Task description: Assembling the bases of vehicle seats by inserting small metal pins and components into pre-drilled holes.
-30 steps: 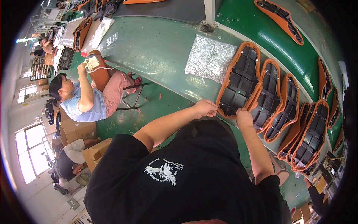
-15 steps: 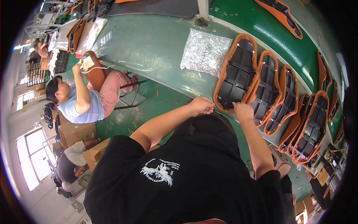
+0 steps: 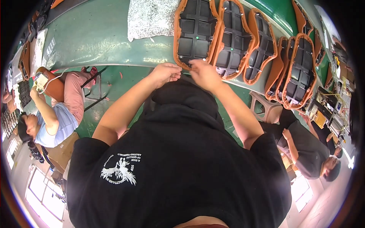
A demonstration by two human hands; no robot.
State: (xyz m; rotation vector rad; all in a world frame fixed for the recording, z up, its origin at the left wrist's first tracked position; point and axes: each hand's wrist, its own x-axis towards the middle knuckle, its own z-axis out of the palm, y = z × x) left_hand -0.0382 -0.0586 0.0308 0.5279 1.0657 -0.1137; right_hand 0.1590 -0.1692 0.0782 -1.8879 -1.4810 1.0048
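Both my hands meet the table's near edge beside a long cushion-like panel [image 3: 197, 34], which has an orange-brown cover folded round a black ribbed plastic back. My left hand [image 3: 166, 74] is closed in a pinch just left of the panel's near end. Whatever its fingertips hold is too small to make out. My right hand [image 3: 206, 75] is closed too, thumb and forefinger at the panel's near rim. Its fingers hide what they grip. Two similar panels, one wide [image 3: 232, 41] and one waisted [image 3: 261, 45], lie to the right, backs up.
A bag of small shiny pieces [image 3: 150, 21] lies on the green table [image 3: 95, 47] left of the panels. More panels [image 3: 300, 72] are stacked at the right. A seated co-worker [image 3: 49, 114] works at the left, and another person [image 3: 304, 146] is at the right beside a plastic stool [image 3: 262, 106].
My view has swung to the right, so the table and panels sit further left and higher. Both hands stay at the same panel's near end, still closed.
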